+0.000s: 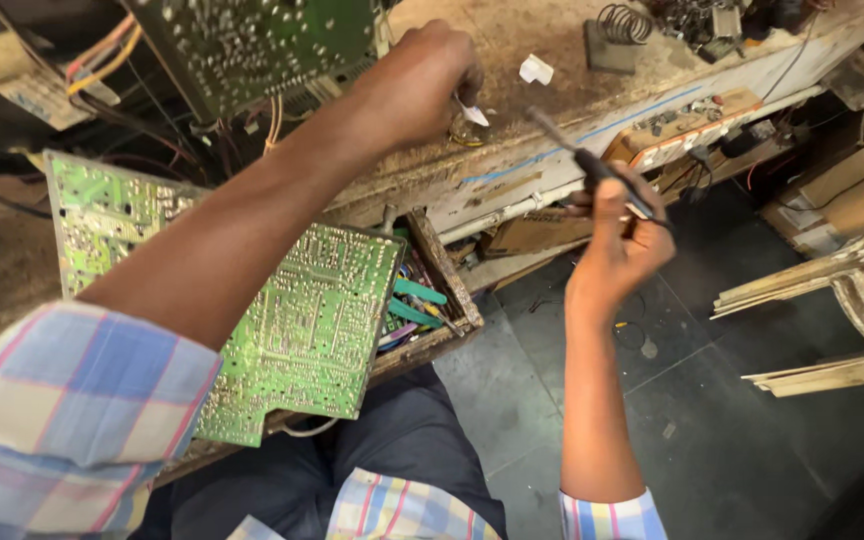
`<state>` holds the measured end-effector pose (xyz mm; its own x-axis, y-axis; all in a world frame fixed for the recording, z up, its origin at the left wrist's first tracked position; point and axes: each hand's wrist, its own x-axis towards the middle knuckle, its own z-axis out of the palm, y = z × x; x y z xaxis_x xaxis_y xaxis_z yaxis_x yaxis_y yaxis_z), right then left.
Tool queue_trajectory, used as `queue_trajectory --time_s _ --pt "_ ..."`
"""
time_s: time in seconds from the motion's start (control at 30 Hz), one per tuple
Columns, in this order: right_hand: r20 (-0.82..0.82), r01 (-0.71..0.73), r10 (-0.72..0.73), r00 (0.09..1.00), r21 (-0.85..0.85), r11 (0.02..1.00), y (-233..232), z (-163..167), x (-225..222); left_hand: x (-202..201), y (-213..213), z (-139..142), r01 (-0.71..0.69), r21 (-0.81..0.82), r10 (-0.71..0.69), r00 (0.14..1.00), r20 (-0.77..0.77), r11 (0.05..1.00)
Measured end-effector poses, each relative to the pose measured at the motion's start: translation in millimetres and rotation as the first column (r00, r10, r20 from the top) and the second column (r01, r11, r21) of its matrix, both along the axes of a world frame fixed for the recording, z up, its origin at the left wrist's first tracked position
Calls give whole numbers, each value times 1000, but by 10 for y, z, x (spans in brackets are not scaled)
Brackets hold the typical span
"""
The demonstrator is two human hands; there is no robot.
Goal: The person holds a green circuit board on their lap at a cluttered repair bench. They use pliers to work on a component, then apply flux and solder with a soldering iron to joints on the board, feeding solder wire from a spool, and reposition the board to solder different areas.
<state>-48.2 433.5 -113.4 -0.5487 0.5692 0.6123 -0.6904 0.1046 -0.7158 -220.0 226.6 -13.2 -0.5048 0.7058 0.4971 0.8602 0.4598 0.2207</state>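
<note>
My right hand [617, 235] is wrapped tight around the dark handle of a soldering iron [582, 160]. The iron is long and thin. It slants up and to the left, with its metal tip aimed at the edge of the dusty wooden workbench [552, 40]. The tip hangs in the air, near my other hand but not touching it. My fingers hide the back end of the handle, so I cannot see where its cord goes.

My left hand [422, 80] reaches across to the bench edge with its fingers curled in. A small white bit [472, 115] pokes out from under them. I cannot tell what it is, or what else the hand pinches, because the hand covers it.

Below my left arm, a big green circuit board [312, 330] lies tilted over an open wooden drawer [452, 290] full of small tools. My arm hides part of the board. A wire coil stand [617, 30] sits far back on the bench.
</note>
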Motion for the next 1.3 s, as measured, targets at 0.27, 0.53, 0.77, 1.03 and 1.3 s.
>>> queue_trajectory --time_s 0.27,0.53,0.77,1.03,1.3 --pt "32 30 -30 999 7 1000 69 -93 121 -136 117 -109 -81 -91 90 991 98 993" --pt "26 28 -28 999 12 1000 120 -142 155 -154 108 -112 -98 -205 132 978 161 974" --pt "57 58 -59 997 27 998 102 -148 243 -226 111 -174 -82 -154 103 986 133 985" --pt "6 56 -56 998 45 997 107 -179 286 -187 137 -129 -107 -159 131 980 149 982" --pt "-36 59 -62 997 -85 995 301 -146 556 931 -37 -4 43 201 -22 995 -101 979"
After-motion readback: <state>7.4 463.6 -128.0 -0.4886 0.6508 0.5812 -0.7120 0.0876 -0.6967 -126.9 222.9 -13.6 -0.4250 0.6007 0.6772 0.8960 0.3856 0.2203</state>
